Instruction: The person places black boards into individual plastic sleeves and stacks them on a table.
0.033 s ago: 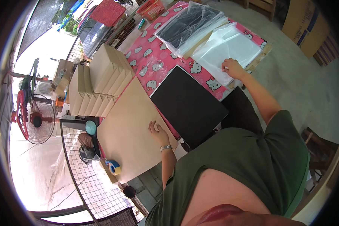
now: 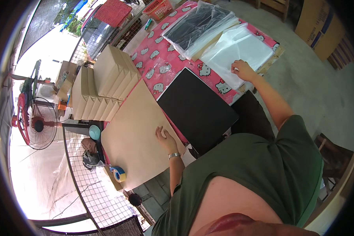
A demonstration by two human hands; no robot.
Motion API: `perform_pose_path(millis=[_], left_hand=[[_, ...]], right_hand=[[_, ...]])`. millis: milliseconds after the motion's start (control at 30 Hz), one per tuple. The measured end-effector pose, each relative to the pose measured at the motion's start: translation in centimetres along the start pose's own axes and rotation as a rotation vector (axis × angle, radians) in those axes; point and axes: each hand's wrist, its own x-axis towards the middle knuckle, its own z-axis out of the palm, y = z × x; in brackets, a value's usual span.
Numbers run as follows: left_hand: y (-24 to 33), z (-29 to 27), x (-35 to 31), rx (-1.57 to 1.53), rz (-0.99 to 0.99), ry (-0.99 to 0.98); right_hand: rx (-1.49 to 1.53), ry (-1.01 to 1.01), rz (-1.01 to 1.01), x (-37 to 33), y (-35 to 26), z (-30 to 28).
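My left hand (image 2: pixel 166 140) rests on a large sheet of brown paper (image 2: pixel 135 137), its fingers loosely bent and apart, holding nothing. A metal-banded watch (image 2: pixel 174 155) is on that wrist. My right hand (image 2: pixel 243 71) is on a stack of clear plastic bags (image 2: pixel 249 51), fingers curled toward the thumb at the top bag; the exact pinch is too small to make out. Between my hands lies a black rectangular stack (image 2: pixel 198 110) with a thin white edge, partly over the brown paper's side. Beyond it are dark sheets in clear plastic wrap (image 2: pixel 198 29).
Brown-paper-wrapped packs (image 2: pixel 106 84) stand stacked at the far left of the pink patterned table cover (image 2: pixel 153 51). A tape roll (image 2: pixel 118 174) sits at the paper's near left corner. A fan (image 2: pixel 38 125) stands left, past the wire mesh. An orange basket (image 2: pixel 158 10) is at the back.
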Motion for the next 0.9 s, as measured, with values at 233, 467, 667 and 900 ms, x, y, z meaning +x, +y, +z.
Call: perform_pose_path(millis=[233,467,667,900], left_hand=[[-2.0,0.9,-1.1,0.026,-0.052,-0.049],[-5.3,2.9,-1.1,0.179,0.000,-0.070],[-4.4,3.2,-0.9,0.267,0.003,-0.077],[-4.3,3.4,-0.8,0.288,-0.020,-0.107]], right_hand=[[-0.034,-0.024,-0.170,10.9,-2.6,-2.2],[-0.212,0.058,-0.293,20.4,-7.4,1.2],[-0.323,-0.136,-0.196,23.3,-6.2,3.2],[-0.299,0.052,0.342,22.1,7.0,-3.7]])
